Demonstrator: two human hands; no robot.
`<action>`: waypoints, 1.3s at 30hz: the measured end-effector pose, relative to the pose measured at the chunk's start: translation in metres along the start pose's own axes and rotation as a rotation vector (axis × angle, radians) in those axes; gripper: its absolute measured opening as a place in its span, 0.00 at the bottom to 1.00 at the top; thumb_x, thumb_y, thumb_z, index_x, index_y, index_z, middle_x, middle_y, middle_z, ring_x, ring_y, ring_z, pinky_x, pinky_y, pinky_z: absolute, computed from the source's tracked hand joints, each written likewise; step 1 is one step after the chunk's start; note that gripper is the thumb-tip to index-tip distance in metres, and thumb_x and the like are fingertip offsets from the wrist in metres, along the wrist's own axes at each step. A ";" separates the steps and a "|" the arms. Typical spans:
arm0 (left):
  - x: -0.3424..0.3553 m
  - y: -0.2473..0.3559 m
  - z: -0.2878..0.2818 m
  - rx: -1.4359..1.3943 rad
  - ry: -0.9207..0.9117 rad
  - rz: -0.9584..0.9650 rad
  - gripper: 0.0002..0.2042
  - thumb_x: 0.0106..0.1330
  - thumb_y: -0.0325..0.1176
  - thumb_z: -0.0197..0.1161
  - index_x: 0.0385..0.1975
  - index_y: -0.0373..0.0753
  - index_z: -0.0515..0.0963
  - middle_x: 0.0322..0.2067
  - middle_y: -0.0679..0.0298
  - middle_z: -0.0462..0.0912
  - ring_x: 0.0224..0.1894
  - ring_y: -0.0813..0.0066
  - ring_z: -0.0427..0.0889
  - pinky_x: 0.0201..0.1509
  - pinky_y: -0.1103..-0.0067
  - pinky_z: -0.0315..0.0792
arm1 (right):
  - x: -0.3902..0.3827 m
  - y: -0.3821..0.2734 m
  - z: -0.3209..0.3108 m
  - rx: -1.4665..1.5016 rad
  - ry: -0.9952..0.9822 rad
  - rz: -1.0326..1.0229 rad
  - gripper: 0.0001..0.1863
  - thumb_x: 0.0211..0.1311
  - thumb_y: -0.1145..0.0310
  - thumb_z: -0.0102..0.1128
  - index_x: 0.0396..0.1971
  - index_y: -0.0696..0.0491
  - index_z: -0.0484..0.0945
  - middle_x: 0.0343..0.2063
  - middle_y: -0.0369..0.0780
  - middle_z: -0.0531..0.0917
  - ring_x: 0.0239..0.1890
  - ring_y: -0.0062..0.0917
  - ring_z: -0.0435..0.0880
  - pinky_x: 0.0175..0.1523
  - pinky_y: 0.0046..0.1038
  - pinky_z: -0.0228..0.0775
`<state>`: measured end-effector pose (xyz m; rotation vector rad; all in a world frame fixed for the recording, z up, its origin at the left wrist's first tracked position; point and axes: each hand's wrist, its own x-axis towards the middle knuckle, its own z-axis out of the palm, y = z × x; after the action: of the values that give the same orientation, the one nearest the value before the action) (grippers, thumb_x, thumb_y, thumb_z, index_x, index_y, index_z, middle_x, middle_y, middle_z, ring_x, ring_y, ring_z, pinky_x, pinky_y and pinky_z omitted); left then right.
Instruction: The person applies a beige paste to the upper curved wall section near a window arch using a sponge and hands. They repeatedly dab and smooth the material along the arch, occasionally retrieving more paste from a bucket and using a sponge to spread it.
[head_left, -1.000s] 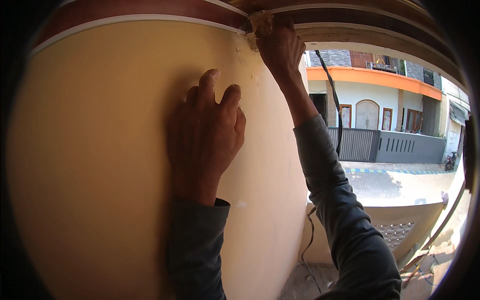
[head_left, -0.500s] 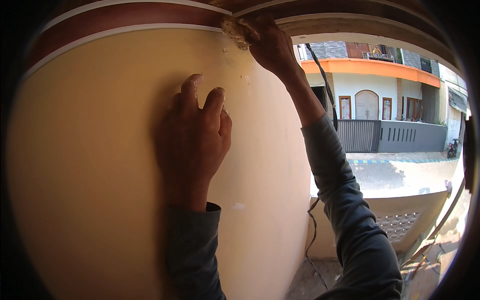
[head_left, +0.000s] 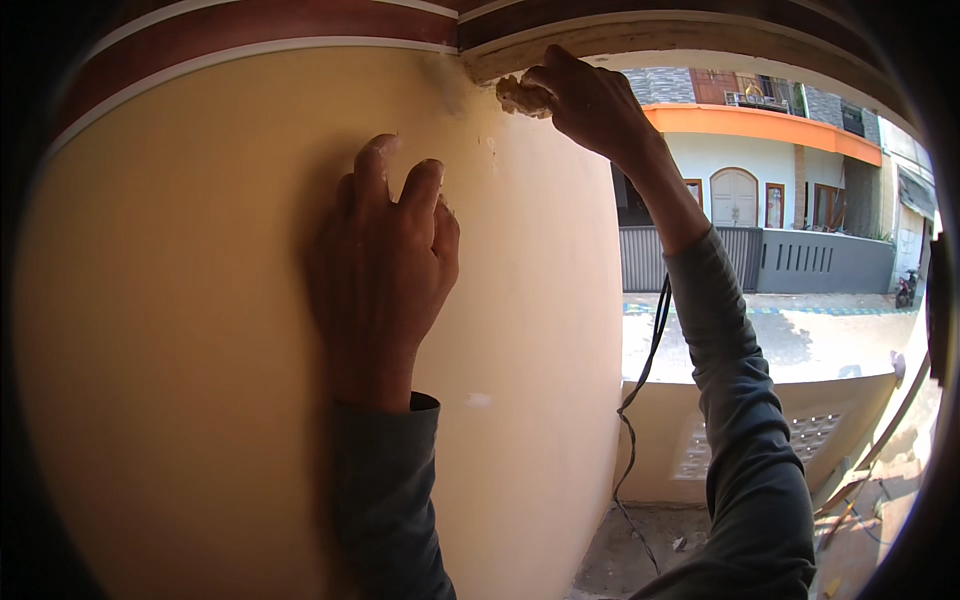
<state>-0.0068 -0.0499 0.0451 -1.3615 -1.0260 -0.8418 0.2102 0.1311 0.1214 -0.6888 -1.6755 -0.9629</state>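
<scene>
Right hand (head_left: 597,108) has moved rightward, gripping a wad (head_left: 522,97) (left hand (head_left: 380,262) loosely spread).

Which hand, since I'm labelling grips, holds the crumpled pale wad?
The right hand, higher up near the wooden beam, grips the wad. The left hand is lower, by the yellow wall, with no held thing visible.

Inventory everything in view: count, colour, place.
wall: 1, cream, left and centre
trim band: 1, red-brown, upper left
beam: 1, brown, top right
crumpled lump: 1, beige, below beam
cable: at least 1, black, beside wall
house: 1, white/orange, background right
fence: 1, grey, before house
motorbike: 1, dark, far right
low wall: 1, cream, lower right
sleeves: 2, dark grey, lower edge
left hand: 1, bare, before wall
right hand: 1, bare, gripping crumpled lump
</scene>
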 end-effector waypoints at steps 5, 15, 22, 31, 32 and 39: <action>-0.002 0.007 -0.004 -0.004 -0.023 0.000 0.11 0.64 0.32 0.66 0.46 0.43 0.83 0.56 0.58 0.78 0.47 0.61 0.84 0.42 0.69 0.84 | 0.000 -0.010 0.045 0.328 0.037 -0.061 0.20 0.64 0.78 0.61 0.56 0.49 0.77 0.48 0.42 0.78 0.48 0.45 0.83 0.48 0.45 0.78; 0.005 0.003 0.003 -0.001 -0.007 0.016 0.11 0.64 0.31 0.65 0.46 0.42 0.83 0.57 0.57 0.77 0.50 0.60 0.84 0.44 0.69 0.83 | -0.071 0.025 0.069 0.723 -0.457 0.187 0.32 0.55 0.86 0.60 0.60 0.46 0.77 0.54 0.38 0.82 0.54 0.35 0.83 0.52 0.38 0.81; 0.011 0.001 0.001 0.017 -0.028 0.019 0.12 0.65 0.30 0.64 0.48 0.43 0.82 0.57 0.58 0.77 0.44 0.65 0.85 0.43 0.70 0.82 | -0.021 -0.024 0.083 1.044 -0.109 0.493 0.27 0.61 0.86 0.52 0.62 0.57 0.75 0.49 0.44 0.83 0.38 0.27 0.87 0.41 0.31 0.78; 0.006 0.005 -0.001 -0.027 -0.101 -0.045 0.14 0.67 0.31 0.62 0.51 0.41 0.82 0.60 0.56 0.77 0.55 0.56 0.83 0.53 0.66 0.81 | -0.192 -0.033 0.012 1.612 -0.369 0.475 0.17 0.66 0.83 0.59 0.55 0.59 0.75 0.46 0.38 0.77 0.42 0.22 0.81 0.41 0.27 0.76; 0.007 0.005 0.000 -0.012 -0.091 -0.019 0.14 0.67 0.30 0.62 0.51 0.40 0.82 0.60 0.56 0.76 0.55 0.55 0.83 0.53 0.66 0.81 | -0.223 -0.032 0.000 1.849 -0.357 0.659 0.22 0.65 0.83 0.59 0.58 0.55 0.72 0.45 0.38 0.76 0.42 0.20 0.79 0.40 0.24 0.72; 0.006 0.013 0.000 0.086 -0.102 0.028 0.14 0.67 0.30 0.63 0.52 0.39 0.81 0.61 0.55 0.75 0.55 0.54 0.81 0.52 0.66 0.81 | -0.426 -0.046 -0.072 2.097 -0.287 1.088 0.38 0.61 0.65 0.60 0.72 0.58 0.64 0.49 0.45 0.81 0.41 0.27 0.82 0.35 0.26 0.75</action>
<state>0.0077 -0.0490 0.0458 -1.3538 -1.1066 -0.7056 0.3350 0.0525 -0.2872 -0.0575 -1.2568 1.6170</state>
